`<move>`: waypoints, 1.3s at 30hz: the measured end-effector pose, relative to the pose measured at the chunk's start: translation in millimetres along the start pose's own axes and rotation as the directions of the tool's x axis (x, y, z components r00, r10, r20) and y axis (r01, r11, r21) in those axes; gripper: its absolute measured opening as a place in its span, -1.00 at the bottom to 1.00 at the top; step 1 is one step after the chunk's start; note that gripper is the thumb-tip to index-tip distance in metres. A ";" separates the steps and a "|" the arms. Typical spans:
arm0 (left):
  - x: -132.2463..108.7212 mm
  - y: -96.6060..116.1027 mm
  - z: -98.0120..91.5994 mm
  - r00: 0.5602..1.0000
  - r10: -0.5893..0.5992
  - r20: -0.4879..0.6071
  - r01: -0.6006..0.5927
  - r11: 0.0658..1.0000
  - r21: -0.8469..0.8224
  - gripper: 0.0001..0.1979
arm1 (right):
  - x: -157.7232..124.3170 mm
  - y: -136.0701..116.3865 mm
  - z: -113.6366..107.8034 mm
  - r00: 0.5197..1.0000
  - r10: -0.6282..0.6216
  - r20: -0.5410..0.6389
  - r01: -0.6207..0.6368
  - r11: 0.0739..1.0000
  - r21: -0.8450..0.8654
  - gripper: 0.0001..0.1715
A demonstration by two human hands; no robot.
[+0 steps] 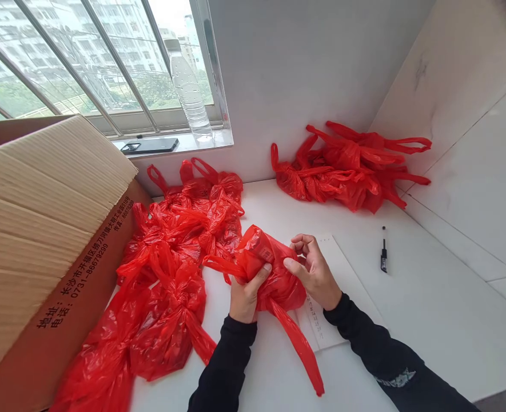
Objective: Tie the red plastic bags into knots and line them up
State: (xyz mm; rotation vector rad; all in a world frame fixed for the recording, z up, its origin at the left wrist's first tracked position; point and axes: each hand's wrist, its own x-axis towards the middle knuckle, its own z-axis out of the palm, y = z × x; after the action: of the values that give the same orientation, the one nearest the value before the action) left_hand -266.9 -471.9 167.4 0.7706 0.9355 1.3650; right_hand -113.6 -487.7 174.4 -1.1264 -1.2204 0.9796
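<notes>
A red plastic bag (281, 277) wrapped around contents I cannot make out is held up over the table. My left hand (247, 293) grips its left side, thumb across the front. At its right edge, my right hand (317, 274) has curled fingers and thumb closed on the plastic. One long handle of the bag hangs down towards me, while another sticks out to the left. Beneath the bag lies an open notebook (341, 272) with handwriting, partly covered by the bag and my right hand.
Several knotted red bags (171, 303) crowd the table's left side beside a large cardboard box (55, 229). More red bags (342, 166) are heaped against the back wall. A black pen (383, 257) lies at right. The windowsill bears a phone (150, 146) and a water bottle (188, 91).
</notes>
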 end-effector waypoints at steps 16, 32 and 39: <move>-0.5 -1.1 -3.5 0.987 -0.078 0.137 0.083 0.996 -0.029 -0.63 | -1.7 -8.2 5.2 0.984 -0.168 -0.060 0.141 0.940 -0.311 -0.72; 3.8 15.4 -10.1 0.952 -0.112 0.285 0.222 0.894 -0.390 -0.62 | -2.7 -14.1 -3.7 0.944 -0.160 0.289 0.193 0.977 -0.087 -0.46; -6.4 11.7 -3.8 0.901 -0.090 0.425 0.187 0.963 -0.193 -0.57 | -2.8 -7.9 2.5 0.973 -0.108 0.203 0.123 0.990 -0.063 -0.09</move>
State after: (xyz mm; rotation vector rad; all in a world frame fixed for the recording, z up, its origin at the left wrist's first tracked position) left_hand -275.4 -477.6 176.7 0.7597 0.4775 1.1002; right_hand -116.6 -491.7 181.6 -1.0212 -1.4790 0.9821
